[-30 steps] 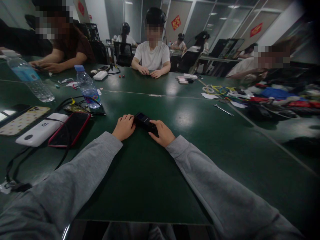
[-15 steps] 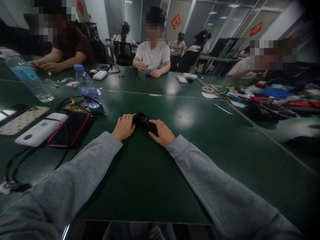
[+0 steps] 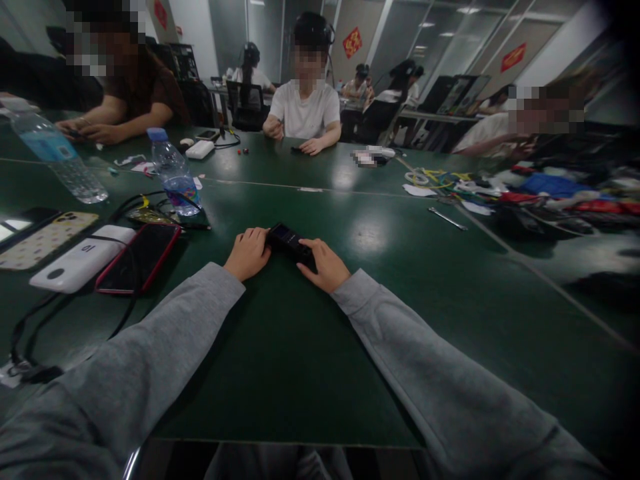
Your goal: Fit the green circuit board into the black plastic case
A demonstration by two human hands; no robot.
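Observation:
A small black device (image 3: 286, 239) lies on the dark green table (image 3: 280, 347) straight ahead of me. My left hand (image 3: 247, 254) rests with curled fingers against its left end. My right hand (image 3: 325, 265) grips its right end, fingers curled round it. Both arms wear grey sleeves and lie on the table. How the fingertips sit on the device is hidden.
To my left lie a red-cased phone (image 3: 139, 258), a white power bank (image 3: 83, 259), a patterned phone (image 3: 45, 240), cables and two water bottles (image 3: 173, 172). A wrench (image 3: 447, 219) and coloured clutter (image 3: 545, 193) are at right. Other people sit opposite and at left.
My hands and the device have stayed put. The person opposite in the white shirt has raised one hand off the table.

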